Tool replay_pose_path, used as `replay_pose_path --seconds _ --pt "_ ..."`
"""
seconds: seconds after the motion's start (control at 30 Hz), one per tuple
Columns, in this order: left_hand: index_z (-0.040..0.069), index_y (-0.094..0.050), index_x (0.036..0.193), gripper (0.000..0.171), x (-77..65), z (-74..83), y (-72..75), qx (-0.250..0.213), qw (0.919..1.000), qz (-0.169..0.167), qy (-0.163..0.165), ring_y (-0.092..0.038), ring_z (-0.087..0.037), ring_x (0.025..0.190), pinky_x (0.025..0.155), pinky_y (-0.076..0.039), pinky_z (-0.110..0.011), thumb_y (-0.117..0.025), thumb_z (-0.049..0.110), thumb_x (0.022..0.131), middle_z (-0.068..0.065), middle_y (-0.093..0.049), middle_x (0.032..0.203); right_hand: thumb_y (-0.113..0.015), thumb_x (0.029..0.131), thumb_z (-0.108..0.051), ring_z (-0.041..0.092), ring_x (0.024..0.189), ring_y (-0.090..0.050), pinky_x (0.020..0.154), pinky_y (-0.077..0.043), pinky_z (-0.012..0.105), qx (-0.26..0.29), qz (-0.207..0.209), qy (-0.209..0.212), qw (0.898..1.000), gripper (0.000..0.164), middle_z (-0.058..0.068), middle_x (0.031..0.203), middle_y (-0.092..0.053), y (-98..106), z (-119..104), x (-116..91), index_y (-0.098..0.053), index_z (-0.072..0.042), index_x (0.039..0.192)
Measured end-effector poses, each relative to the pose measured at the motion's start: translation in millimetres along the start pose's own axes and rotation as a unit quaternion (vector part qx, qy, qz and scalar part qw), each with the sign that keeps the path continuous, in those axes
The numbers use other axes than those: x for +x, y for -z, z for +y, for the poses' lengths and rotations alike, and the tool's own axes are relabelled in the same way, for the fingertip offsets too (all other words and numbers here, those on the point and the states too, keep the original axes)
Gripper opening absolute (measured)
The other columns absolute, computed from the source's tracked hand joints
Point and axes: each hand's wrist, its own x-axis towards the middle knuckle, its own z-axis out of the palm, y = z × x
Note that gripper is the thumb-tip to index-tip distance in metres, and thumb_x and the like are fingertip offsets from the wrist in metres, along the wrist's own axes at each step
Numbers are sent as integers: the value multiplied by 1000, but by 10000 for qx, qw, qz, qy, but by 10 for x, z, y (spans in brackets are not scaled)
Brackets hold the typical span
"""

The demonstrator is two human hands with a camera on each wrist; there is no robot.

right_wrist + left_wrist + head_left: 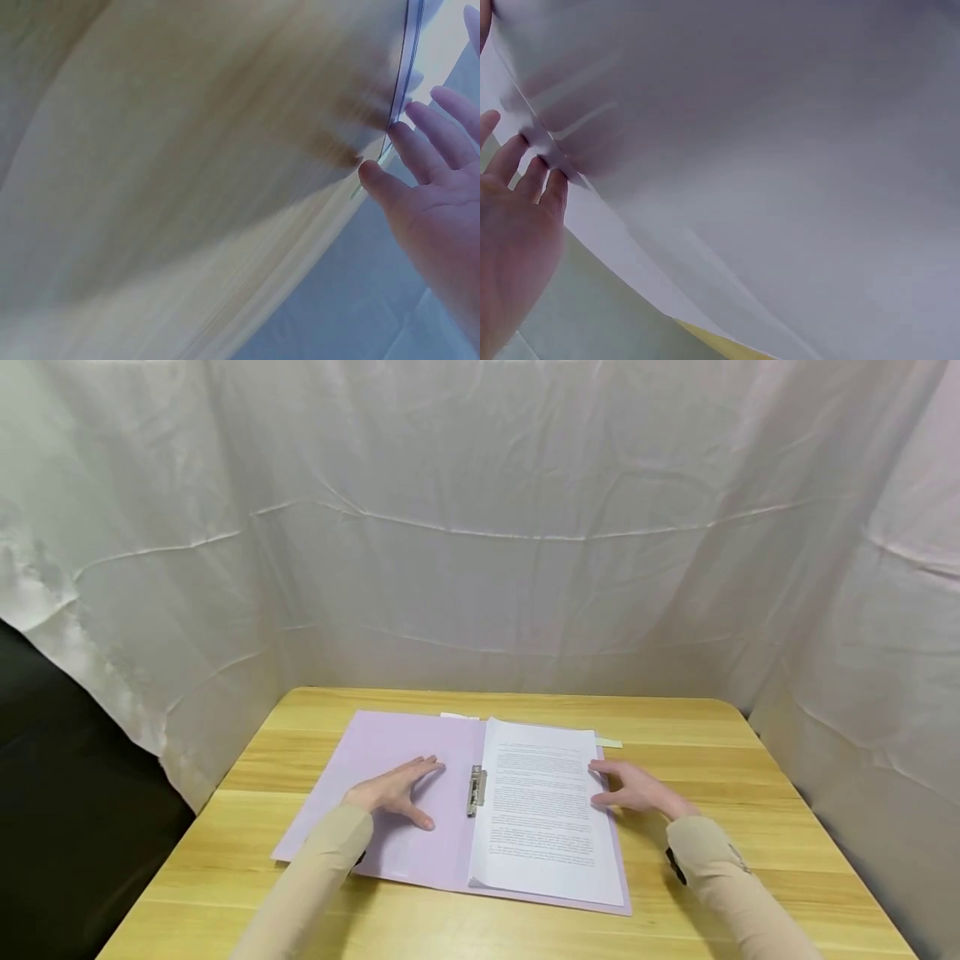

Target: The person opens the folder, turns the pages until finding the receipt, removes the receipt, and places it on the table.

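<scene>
A lilac folder (408, 735) lies spread open on the wooden table. Its metal clip (474, 791) stands along the middle, beside a stack of printed paper sheets (543, 814) on the right half. My left hand (393, 789) is over the bare left cover, fingers extended and thumb spread; the left wrist view shows its fingertips (555, 176) right at the cover. At the right edge of the sheets, my right hand (636, 789) has thumb and fingers apart, tips overlapping the paper's margin. In the right wrist view its fingers (420, 154) come up to the folder's edge.
A pale green tab (609, 743) sticks out past the folder's top right corner, and a white slip (457, 716) shows at its top edge. The wooden table (750, 793) has rounded far corners. White cloth (525, 585) hangs behind and at both sides.
</scene>
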Motion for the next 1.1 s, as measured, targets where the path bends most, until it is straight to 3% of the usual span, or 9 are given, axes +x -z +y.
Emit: replay_pose_path --seconds 0.47,0.8,0.97,1.1 --pt "5 -31 157 88 -12 105 50 -443 9973 -568 112 -12 -45 156 127 -11 -59 -79 29 87 -24 -14 167 -78 87 -24 57 140 -36 115 -31 68 -151 -139 -343 9992 77 36 149 -43 22 11 -21 -43 13 144" --pt "2 -30 156 86 -16 230 69 -290 9980 -563 71 -24 -44 153 127 -19 -57 -78 24 88 -25 -25 165 -80 86 -24 58 139 -36 113 -32 69 -264 -168 -231 9992 78 36 149 -43 73 45 -142 -43 13 144" --pt "0 -24 158 88 -33 330 58 -118 9979 -631 40 -19 -46 154 126 -16 -61 -75 23 90 -26 -18 166 -80 86 -27 57 141 -35 113 -32 69 -268 -294 -309 9987 79 34 152 -42 72 60 -193 -44 9 146" --pt "5 -23 159 89 -41 376 28 38 9978 -626 216 -17 -48 154 125 -15 -64 -74 28 91 -23 -14 168 -80 86 -27 56 142 -34 113 -33 68 -263 -328 -340 9985 79 33 152 -42 71 71 -243 -44 8 147"
